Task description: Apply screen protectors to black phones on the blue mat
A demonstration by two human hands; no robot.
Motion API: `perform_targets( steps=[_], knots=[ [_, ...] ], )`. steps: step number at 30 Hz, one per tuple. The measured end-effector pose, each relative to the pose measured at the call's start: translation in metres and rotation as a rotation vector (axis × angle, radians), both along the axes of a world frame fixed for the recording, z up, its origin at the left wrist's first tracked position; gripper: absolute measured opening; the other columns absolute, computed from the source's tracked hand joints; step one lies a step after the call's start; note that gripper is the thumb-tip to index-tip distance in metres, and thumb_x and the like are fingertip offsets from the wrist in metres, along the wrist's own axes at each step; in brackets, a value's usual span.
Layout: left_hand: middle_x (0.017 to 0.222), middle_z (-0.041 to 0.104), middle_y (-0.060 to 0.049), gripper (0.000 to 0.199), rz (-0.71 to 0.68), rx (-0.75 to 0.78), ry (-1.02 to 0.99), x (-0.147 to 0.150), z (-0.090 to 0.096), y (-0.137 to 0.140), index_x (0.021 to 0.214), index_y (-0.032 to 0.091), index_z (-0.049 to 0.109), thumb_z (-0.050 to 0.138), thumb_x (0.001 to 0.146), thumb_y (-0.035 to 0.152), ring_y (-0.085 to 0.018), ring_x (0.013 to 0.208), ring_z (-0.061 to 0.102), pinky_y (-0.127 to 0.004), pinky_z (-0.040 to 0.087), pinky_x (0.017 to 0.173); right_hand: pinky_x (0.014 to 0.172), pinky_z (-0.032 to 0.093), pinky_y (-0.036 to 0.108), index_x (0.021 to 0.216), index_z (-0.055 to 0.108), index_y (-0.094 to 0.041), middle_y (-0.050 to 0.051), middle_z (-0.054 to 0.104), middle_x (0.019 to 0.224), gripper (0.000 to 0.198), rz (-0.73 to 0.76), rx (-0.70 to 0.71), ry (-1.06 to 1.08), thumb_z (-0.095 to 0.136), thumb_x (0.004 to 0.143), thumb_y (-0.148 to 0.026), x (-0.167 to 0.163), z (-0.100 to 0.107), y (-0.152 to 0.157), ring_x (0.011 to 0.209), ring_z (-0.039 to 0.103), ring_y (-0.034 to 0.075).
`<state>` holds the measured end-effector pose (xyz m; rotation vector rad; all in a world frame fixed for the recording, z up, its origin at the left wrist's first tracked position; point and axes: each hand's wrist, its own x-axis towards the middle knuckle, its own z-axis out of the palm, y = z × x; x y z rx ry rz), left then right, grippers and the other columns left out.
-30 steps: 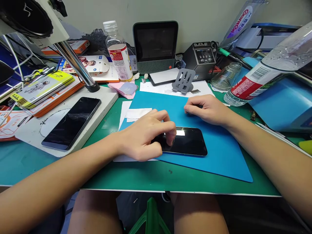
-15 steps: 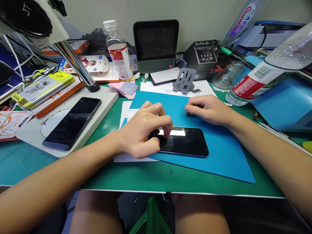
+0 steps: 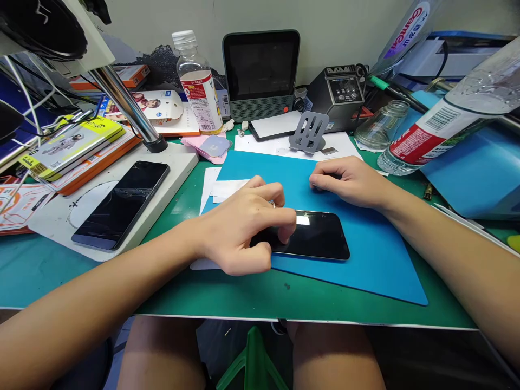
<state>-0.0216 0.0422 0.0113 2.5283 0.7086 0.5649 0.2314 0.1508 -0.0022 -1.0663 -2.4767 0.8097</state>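
Observation:
A black smartphone [image 3: 317,238] lies screen up on a blue mat [image 3: 365,276], its long side running left to right. Over its left end reaches my left hand [image 3: 252,225], fingers bent and apart, with a ring on one finger and nothing held. The index fingertip is at the screen; whether it presses the glass I cannot tell. Resting on the mat beyond the phone, my right hand [image 3: 349,181] is loosely curled. A dark gap shows between its thumb and forefinger, and no held object can be made out.
A second phone [image 3: 122,206] lies on the white lamp base [image 3: 170,184] at left, beside stacked boxes [image 3: 73,146]. Behind are a drink bottle [image 3: 199,86], a smart display [image 3: 262,70] and a grey phone stand [image 3: 309,132]. A large bottle [image 3: 422,141] leans at right.
My left hand has shifted slightly right over the phone, its index finger and thumb moving along with it. My right hand and the phone stay essentially where they were.

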Motion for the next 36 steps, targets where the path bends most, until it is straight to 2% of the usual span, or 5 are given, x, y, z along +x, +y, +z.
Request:
perform_targets(
  steps=[8,21,29,36],
  knots=[
    [0.080,0.069,-0.004,0.027,-0.014,0.012,0.036,-0.0029,0.0036,0.0005,0.082,0.022,0.059,0.044,0.061,0.024,-0.028,0.090,0.054,-0.044,0.030,0.076,0.063,0.043,0.033,0.066,0.066,-0.022,0.002,0.067,0.067,0.029,0.002,-0.002,-0.002,0.060,0.086,-0.042,-0.0016,0.0004,-0.0009,0.065,0.058,0.019],
    [0.078,0.067,-0.005,0.024,0.006,0.033,-0.006,-0.0026,-0.0017,0.0021,0.080,0.021,0.058,0.044,0.060,0.025,-0.027,0.086,0.053,-0.043,0.029,0.075,0.064,0.044,0.032,0.068,0.067,-0.023,0.002,0.068,0.068,0.029,0.008,-0.002,-0.013,0.059,0.088,-0.042,-0.0006,0.0002,-0.0007,0.066,0.058,0.019],
    [0.078,0.068,-0.005,0.024,-0.012,-0.008,-0.004,-0.0043,-0.0012,0.0029,0.079,0.021,0.059,0.044,0.061,0.024,-0.027,0.086,0.052,-0.044,0.030,0.073,0.063,0.043,0.031,0.067,0.066,-0.023,0.001,0.066,0.066,0.030,0.005,-0.010,-0.010,0.060,0.087,-0.044,0.0003,0.0002,-0.0004,0.064,0.057,0.017],
    [0.086,0.066,-0.008,0.034,-0.016,-0.064,0.027,-0.0033,0.0009,0.0036,0.090,0.020,0.065,0.045,0.063,0.025,-0.028,0.092,0.053,-0.044,0.035,0.077,0.066,0.044,0.031,0.068,0.067,-0.021,0.001,0.068,0.069,0.029,-0.001,-0.047,0.003,0.060,0.086,-0.042,-0.0001,0.0020,-0.0017,0.066,0.058,0.017]
  ],
)
